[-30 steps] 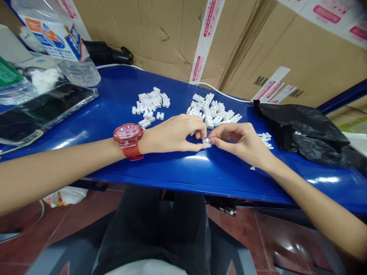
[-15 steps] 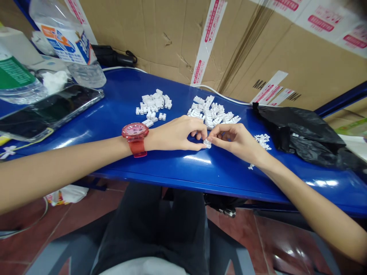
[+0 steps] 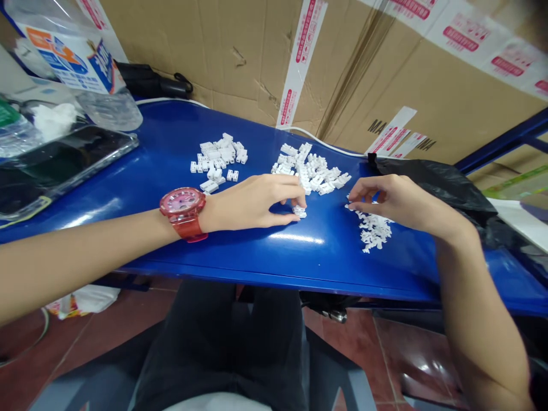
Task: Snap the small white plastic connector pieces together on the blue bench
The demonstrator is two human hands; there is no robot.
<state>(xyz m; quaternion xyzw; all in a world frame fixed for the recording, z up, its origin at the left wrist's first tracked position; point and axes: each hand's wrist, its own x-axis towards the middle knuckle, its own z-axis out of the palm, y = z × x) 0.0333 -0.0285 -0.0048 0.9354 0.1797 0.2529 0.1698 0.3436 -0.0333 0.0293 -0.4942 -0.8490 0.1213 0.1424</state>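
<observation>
My left hand (image 3: 268, 201), with a red watch (image 3: 183, 206) on its wrist, pinches a small white plastic block (image 3: 299, 212) against the blue tabletop. Its shape resembles a wire connector housing. Off to the right, my right hand (image 3: 387, 200) is closed at the fingertips over the upper edge of a pile of tiny white pieces (image 3: 375, 230). A small white plastic piece (image 3: 348, 198) shows at its thumb and index finger. Behind my left hand lies a heap of white blocks (image 3: 314, 168), and a second group of white blocks (image 3: 220, 157) is farther left.
A phone (image 3: 64, 165), a large clear bottle (image 3: 72, 63) and crumpled tissue (image 3: 55, 121) occupy the left. A black plastic bag (image 3: 440, 188) lies at the right. Cardboard (image 3: 222, 45) stands along the back of the blue table (image 3: 257, 251), with a white cable (image 3: 317, 136) before it.
My right hand has left the block beside my left hand and moved right to the pile of tiny pieces. My left hand still holds the block. The view has shifted slightly.
</observation>
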